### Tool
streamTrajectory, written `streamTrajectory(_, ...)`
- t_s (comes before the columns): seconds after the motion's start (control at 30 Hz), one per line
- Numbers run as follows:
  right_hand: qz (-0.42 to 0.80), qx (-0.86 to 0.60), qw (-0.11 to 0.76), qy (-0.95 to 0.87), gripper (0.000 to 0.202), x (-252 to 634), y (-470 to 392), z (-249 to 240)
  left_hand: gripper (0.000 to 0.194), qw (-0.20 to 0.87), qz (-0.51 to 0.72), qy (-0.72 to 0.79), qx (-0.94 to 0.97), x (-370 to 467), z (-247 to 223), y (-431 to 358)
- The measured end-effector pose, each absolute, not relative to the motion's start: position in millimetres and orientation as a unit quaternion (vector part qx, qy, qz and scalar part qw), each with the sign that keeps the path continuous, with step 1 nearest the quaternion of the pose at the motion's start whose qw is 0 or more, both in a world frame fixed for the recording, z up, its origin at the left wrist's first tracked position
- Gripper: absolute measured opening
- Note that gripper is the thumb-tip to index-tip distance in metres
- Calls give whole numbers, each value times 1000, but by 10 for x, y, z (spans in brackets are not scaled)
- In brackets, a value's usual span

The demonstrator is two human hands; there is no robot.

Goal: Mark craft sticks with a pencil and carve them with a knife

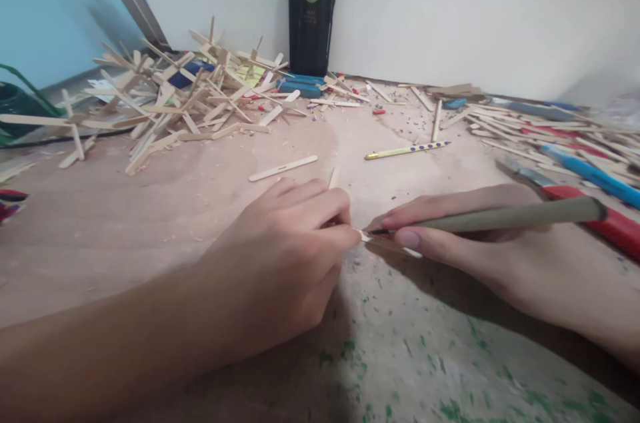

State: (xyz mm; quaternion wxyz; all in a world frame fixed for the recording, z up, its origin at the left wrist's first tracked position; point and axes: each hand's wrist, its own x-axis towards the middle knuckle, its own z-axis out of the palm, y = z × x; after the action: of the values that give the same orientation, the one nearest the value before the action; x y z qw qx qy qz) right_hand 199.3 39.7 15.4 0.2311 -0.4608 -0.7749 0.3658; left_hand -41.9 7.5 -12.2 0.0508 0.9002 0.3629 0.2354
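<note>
My left hand point(300, 250) is closed in a pinch, resting low over the table. Between its fingertips is a wooden craft stick point(365, 236); a second piece of wood point(334, 178) pokes up behind the knuckles. My right hand point(480, 243) grips a grey-green pen-like tool point(520, 215) in a writing hold. The tool's thin dark tip meets or nearly meets the craft stick's end; its exact kind is unclear. A pale stick end point(412, 252) shows under my right thumb. Just beyond my left hand lies a loose craft stick point(283, 168).
A tangled pile of crossed craft sticks point(190, 90) fills the back left. At the back stands a black case point(313, 10). A yellow spotted pencil point(407, 150) lies mid-table. To the right are loose sticks point(505, 130), a blue pen point(595, 173) and a red-handled tool point(610, 226).
</note>
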Motion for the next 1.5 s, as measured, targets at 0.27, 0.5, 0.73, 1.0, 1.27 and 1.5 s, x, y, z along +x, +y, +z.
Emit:
streamTrajectory(0.27, 370, -465, 226, -771, 16, 1995, 391, 150, 32, 46, 241, 365, 898, -410, -131, 73)
streamTrajectory(0.5, 401, -477, 228, -748, 14, 1994, 354, 119, 32, 33, 235, 360, 902, -403, -125, 62)
streamTrajectory(0.73, 385, -484, 237, -749, 12, 2001, 341, 103, 33, 19, 224, 356, 907, -382, -121, 60)
streamTrajectory(1.0, 366, -466, 238, -769, 11, 2017, 348, 114, 34, 28, 210, 347, 914, -364, -97, 52)
streamTrajectory(1.27, 353, -470, 230, -776, 13, 2012, 291, 148, 29, 20, 212, 335, 918, -350, -121, 34)
streamTrajectory(1.5, 353, -471, 231, -775, 14, 2021, 305, 149, 26, 37, 227, 331, 915, -358, -149, 39)
